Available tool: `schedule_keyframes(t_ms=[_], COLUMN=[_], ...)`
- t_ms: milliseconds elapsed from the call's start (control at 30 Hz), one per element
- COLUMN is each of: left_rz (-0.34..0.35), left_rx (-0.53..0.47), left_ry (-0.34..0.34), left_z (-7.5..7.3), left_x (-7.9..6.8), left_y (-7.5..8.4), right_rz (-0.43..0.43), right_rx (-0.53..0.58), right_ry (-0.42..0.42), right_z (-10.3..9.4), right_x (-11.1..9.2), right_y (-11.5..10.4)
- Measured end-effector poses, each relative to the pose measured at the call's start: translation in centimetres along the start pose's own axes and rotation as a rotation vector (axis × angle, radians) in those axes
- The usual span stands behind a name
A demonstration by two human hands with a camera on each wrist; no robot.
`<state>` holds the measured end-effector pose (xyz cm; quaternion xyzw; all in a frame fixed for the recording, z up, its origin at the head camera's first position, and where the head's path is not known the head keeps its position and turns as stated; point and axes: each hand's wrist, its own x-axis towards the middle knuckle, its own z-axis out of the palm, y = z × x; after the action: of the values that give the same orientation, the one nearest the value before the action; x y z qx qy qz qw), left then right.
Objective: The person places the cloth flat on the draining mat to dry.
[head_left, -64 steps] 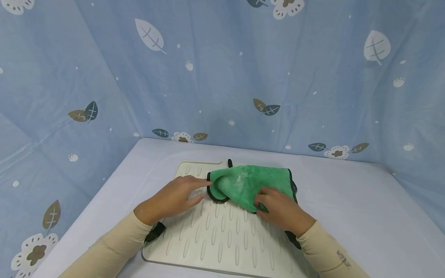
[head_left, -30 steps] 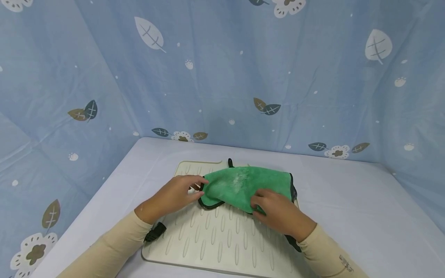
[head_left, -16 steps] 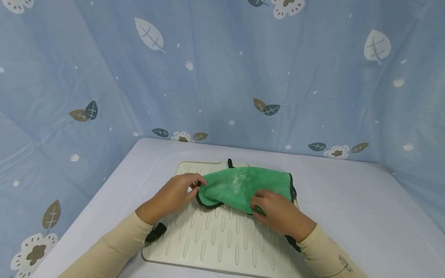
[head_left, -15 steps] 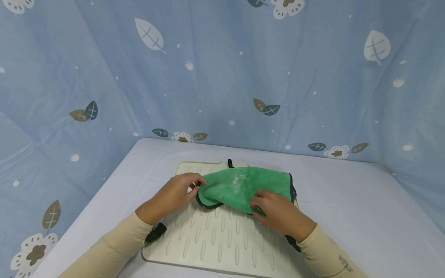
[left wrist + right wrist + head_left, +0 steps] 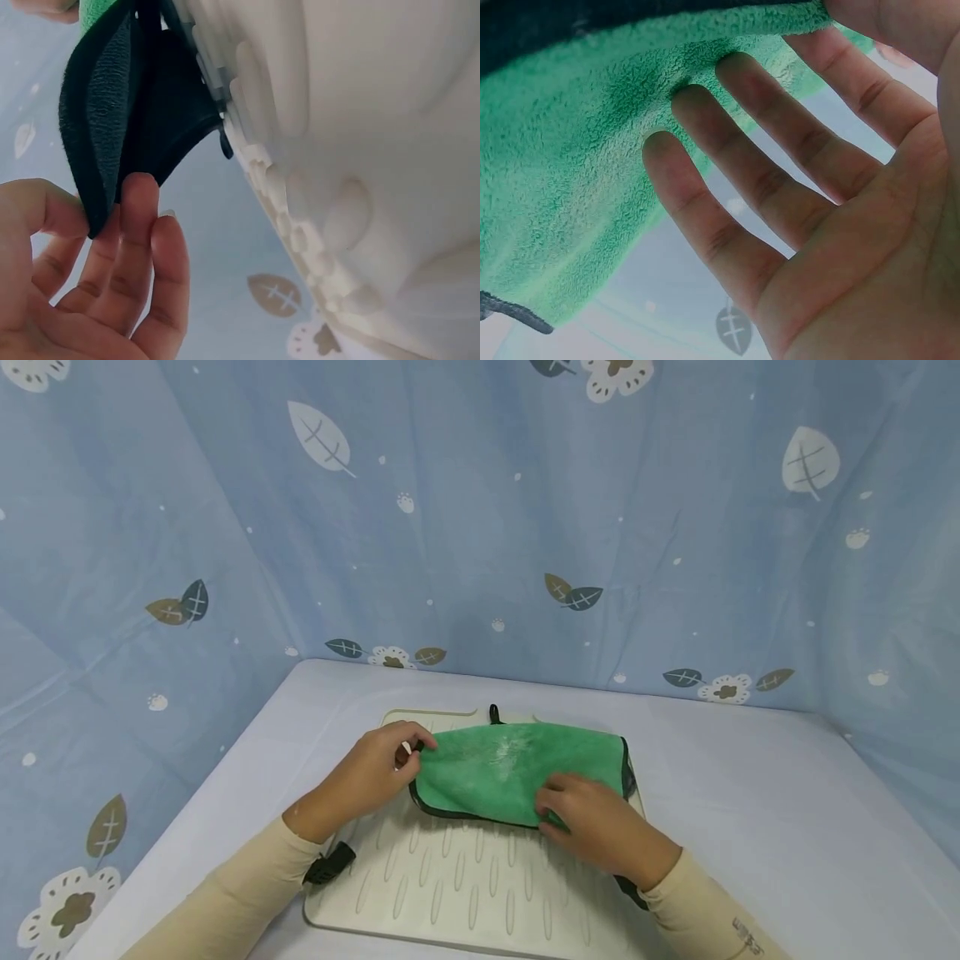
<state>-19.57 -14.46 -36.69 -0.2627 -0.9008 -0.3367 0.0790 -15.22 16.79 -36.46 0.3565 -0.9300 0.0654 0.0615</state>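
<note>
A green plush towel (image 5: pixel 480 777) with black edging lies across the upper part of a cream ridged mat (image 5: pixel 420 885). My left hand (image 5: pixel 378 768) pinches the towel's left corner between thumb and fingers. The left wrist view shows that corner raised off the mat, the towel's dark grey underside (image 5: pixel 169 97) facing out. With my right hand (image 5: pixel 596 822) I pinch the near edge right of the middle. In the right wrist view the thumb and index finger meet on that edge, while the other fingers (image 5: pixel 727 172) stretch against the green pile. A pale scuffed patch marks the towel's top.
A small black loop (image 5: pixel 494 714) sticks out behind the towel's far edge. White cloth covers the table (image 5: pixel 750 793), and a blue patterned curtain (image 5: pixel 480 527) closes off its back and sides. Black straps sit at both wrists.
My left hand has taken the towel's left corner and drawn it left. The fold there has opened out and the near edge lies straighter. My right hand has shifted slightly left, still pinching the edge.
</note>
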Motion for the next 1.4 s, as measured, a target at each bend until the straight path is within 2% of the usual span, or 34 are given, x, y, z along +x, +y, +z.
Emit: schedule_keyframes(t_ms=[267, 600, 867, 1067, 1400], left_rz=[-0.037, -0.124, -0.129, -0.120, -0.121], left_rx=[-0.021, -0.001, 0.032, 0.057, 0.066], left_ry=[-0.024, -0.151, -0.236, -0.317, -0.415], left_z=[-0.4, -1.1, -1.6, -1.8, -2.4], left_x=[0.0, 0.0, -0.5, -0.7, -0.9], left_y=[0.0, 0.1, 0.1, 0.1, 0.1], right_rz=[-0.034, -0.094, -0.133, -0.191, -0.221], right_rx=[0.002, 0.010, 0.019, -0.020, -0.049], right_ry=[0.001, -0.054, -0.080, -0.096, -0.122], right_z=[-0.1, 0.1, 0.2, 0.1, 0.0], right_x=[0.0, -0.1, -0.5, -0.8, -1.0], right_y=[-0.9, -2.1, -3.5, -4.2, -5.1])
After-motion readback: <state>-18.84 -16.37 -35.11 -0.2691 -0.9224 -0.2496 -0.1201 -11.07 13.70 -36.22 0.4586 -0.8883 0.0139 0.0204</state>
